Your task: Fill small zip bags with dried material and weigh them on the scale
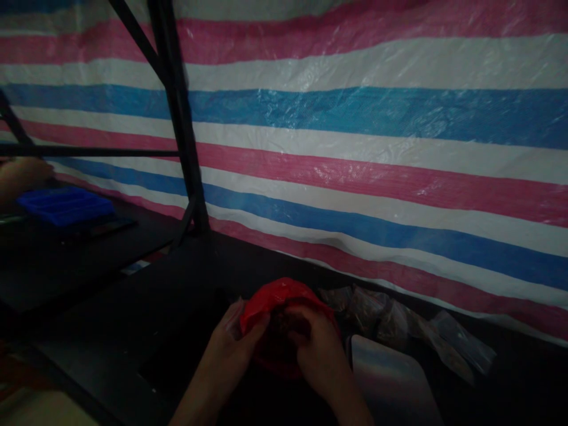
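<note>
In the dim head view, a red plastic bag [284,289] sits with its mouth open toward me on the black table. My left hand [233,349] is closed on the bag's left edge, thumb at the opening. A bit of clear plastic [235,312] shows by its fingers. My right hand [317,343] reaches into the mouth with curled fingers; whatever they pinch is too dark to name. Small dark bits [278,324] lie inside the bag between the hands.
Right of the bag lie several clear zip bags [394,322] with contents and a pale, shiny flat panel [390,376]. A black metal frame [180,112] stands before a striped plastic sheet [355,112]. Far left, another person's hand [26,174] is near a blue tray [66,204].
</note>
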A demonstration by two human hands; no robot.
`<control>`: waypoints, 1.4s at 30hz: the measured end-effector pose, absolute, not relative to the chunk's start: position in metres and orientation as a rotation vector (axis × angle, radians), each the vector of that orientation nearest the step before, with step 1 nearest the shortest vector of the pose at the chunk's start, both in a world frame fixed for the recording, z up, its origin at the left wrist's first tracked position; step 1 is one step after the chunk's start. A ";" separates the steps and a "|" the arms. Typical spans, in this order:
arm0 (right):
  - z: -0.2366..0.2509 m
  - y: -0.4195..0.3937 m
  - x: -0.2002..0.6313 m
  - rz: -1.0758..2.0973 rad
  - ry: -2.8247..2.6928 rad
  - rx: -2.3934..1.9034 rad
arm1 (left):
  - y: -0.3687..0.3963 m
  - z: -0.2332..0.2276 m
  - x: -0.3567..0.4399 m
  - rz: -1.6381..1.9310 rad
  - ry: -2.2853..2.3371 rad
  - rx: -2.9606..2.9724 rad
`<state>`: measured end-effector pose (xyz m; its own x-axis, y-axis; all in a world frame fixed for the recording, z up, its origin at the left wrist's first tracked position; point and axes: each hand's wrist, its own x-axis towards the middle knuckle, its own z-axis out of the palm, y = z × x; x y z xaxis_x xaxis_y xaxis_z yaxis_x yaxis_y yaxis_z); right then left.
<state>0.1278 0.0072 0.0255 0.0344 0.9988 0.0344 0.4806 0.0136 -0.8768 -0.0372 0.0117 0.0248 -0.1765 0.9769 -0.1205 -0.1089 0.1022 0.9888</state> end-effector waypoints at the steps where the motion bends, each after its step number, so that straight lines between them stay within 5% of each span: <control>1: 0.025 0.008 0.129 0.893 -1.531 -1.545 | 0.013 0.027 -0.039 1.291 1.326 1.000; 12: 0.033 0.006 0.150 0.966 -1.443 -1.360 | -0.006 0.072 -0.064 1.545 1.337 1.487; 24: 0.058 -0.009 0.148 1.139 -1.490 -1.139 | -0.002 0.033 -0.032 0.992 1.721 1.865; 33: 0.057 -0.011 0.131 0.861 -1.753 -1.305 | 0.000 0.035 -0.024 0.784 1.652 2.094; 42: 0.072 -0.010 0.132 0.722 -1.737 -1.228 | 0.001 0.026 -0.029 1.072 1.465 1.710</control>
<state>0.1320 -0.0097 0.0721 -0.1396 0.9377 0.3182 0.4362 0.3467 -0.8304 -0.0288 0.0013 0.0264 0.0477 0.9834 0.1751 0.4645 -0.1770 0.8677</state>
